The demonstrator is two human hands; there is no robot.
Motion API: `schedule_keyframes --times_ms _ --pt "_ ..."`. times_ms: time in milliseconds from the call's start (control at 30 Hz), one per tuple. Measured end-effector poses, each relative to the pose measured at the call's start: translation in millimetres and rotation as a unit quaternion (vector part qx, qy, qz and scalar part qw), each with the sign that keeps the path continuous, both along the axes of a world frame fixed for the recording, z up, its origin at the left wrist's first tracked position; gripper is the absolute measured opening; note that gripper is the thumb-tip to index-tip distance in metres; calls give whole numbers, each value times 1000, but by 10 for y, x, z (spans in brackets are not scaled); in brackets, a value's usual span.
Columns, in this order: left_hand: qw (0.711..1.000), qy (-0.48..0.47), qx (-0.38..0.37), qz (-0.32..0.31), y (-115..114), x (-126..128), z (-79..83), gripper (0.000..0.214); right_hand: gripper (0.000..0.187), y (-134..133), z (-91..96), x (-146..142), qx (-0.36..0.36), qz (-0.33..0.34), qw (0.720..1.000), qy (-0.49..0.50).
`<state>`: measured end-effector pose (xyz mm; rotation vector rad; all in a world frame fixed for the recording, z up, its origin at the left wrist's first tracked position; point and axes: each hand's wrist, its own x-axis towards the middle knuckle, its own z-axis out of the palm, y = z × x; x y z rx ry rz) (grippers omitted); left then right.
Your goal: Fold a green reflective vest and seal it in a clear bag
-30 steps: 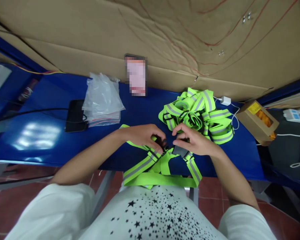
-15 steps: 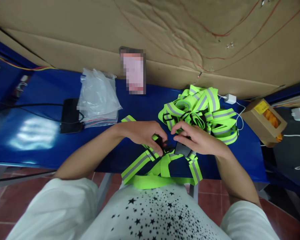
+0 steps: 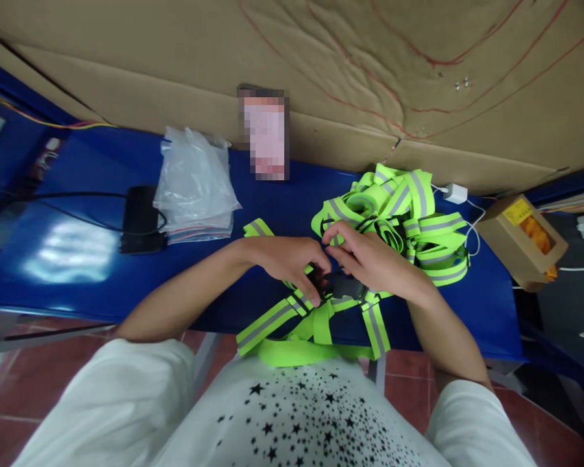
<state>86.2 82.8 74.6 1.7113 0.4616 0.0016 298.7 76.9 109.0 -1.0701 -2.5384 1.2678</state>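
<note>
A neon-green reflective strap harness [image 3: 292, 321] with grey stripes lies over the near edge of the blue table [image 3: 78, 259] and hangs toward my lap. My left hand [image 3: 287, 259] is closed, pinching the strap and a small black buckle part. My right hand [image 3: 365, 259] is closed on a black buckle piece [image 3: 348, 285] of the same harness. The two hands meet at the buckle, fingertips nearly touching. A tangled pile of similar green reflective harnesses [image 3: 399, 220] lies just behind my right hand.
A stack of clear plastic bags [image 3: 194, 188] sits at the left, with a black device [image 3: 141, 220] and cable beside it. A phone [image 3: 265, 133] leans on the cardboard wall. A white charger [image 3: 455, 192] and a cardboard box [image 3: 520, 237] are at the right.
Both hands have moved closer together and slightly away from me, keeping hold of the buckle parts. The view has shifted a little.
</note>
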Motion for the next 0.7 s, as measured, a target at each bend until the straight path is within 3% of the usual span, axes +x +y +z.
schedule_keyframes --times_ms 167,300,400,533,700 --pt "1000 -8 -16 -4 19 40 -13 33 14 28 27 -51 46 -28 998 34" --pt "997 -2 27 72 66 66 -8 38 12 39 90 -79 63 -60 995 55" --pt "990 -32 21 139 100 85 36 55 12 52 126 -114 52 -125 987 88" --pt "975 -104 -30 195 117 84 194 69 22 113 128 -132 5 -221 956 191" --pt "936 -171 -120 282 138 -5 518 72 49 200 333 72 -88 -196 920 328"
